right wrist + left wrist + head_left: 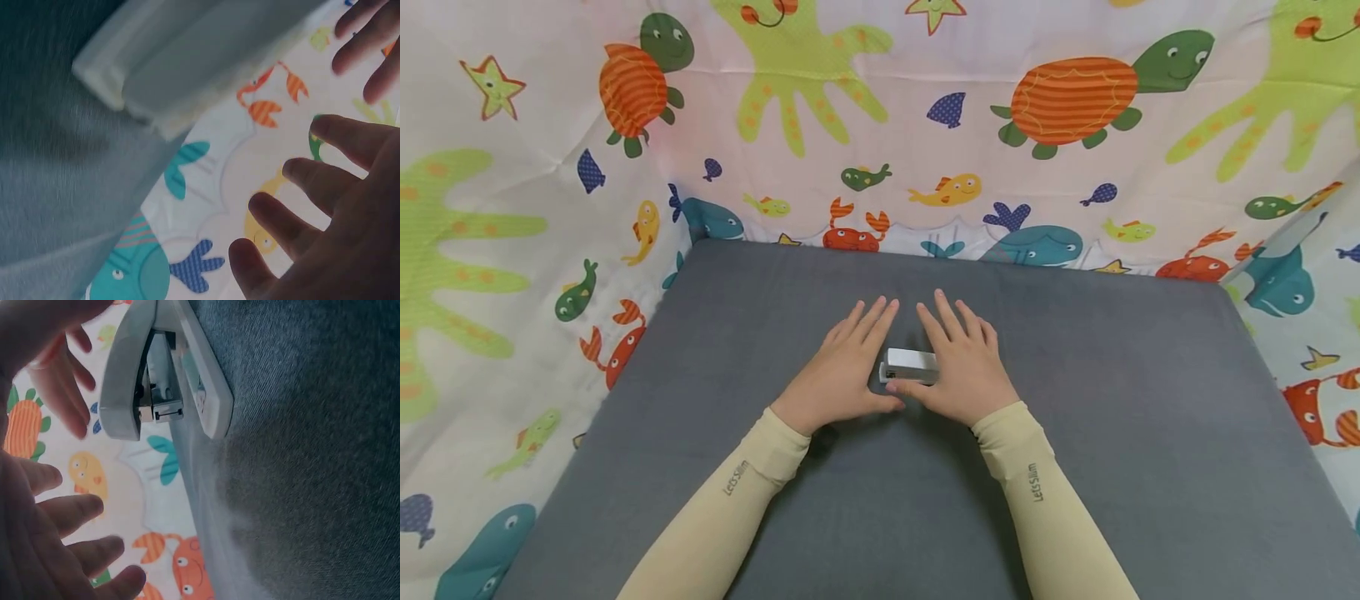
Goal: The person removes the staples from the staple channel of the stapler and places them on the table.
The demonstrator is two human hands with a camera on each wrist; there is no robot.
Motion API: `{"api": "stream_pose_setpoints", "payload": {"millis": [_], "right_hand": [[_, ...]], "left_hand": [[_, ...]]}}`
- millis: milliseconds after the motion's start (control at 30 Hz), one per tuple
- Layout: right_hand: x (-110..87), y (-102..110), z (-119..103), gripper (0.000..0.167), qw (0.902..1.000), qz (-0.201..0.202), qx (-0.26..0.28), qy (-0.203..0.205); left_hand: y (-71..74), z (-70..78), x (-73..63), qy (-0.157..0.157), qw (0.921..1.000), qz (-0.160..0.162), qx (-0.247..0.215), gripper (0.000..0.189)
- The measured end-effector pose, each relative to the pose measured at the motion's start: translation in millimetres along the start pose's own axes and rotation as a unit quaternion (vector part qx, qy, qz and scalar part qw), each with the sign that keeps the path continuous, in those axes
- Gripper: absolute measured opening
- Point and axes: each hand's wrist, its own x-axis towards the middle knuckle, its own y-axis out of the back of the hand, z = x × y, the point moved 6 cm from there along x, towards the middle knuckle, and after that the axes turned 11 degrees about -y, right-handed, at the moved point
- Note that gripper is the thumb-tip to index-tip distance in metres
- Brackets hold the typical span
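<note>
A white and grey stapler (912,365) lies on the dark grey cloth between the two hands. Its front end, with the metal staple track under the raised arm, shows in the left wrist view (164,394). My left hand (844,371) hovers just left of it, fingers straight and spread. On the other side my right hand (964,367) has its fingers extended and covers the stapler's right end in the head view. The right thumb passes in front of the stapler; whether it touches cannot be told. The right wrist view shows the stapler (187,62) blurred.
A dark grey cloth (880,517) covers the flat surface. Behind it and at both sides hangs a white curtain (895,150) printed with turtles, crabs, fish and whales. Pale yellow sleeves (715,500) cover both forearms.
</note>
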Motion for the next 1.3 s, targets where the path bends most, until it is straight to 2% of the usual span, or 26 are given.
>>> {"api": "stream_pose_setpoints", "payload": {"millis": [233,500,667,833,1033,1300], "right_hand": [[-0.7,-6,-10,0.096,0.9990,-0.008,0.014,0.042],[0.5,-9,-12,0.073,0.9971,-0.012,0.043,0.061],[-0.1,-14,-15,0.056,0.9965,-0.013,0.042,0.071],[-0.1,-16,-17,0.050,0.9967,0.001,0.026,0.077],[-3.0,-16,-21,0.045,0.9947,0.023,0.026,0.096],[-2.4,-19,-21,0.039,0.9934,0.044,0.013,0.106]], "left_hand": [[0.3,2.4,2.3,-0.010,0.9999,0.003,-0.006,0.125],[-7.9,-0.3,5.9,-0.014,0.9961,0.002,-0.087,0.106],[-12.9,-4.2,5.7,-0.011,0.9942,0.018,-0.105,0.092],[-17.3,-7.1,6.6,-0.006,0.9922,0.037,-0.119,0.079],[-21.8,-12.6,7.0,0.011,0.9856,0.061,-0.158,0.064],[-23.6,-14.4,8.3,0.008,0.9836,0.067,-0.167,0.054]]}}
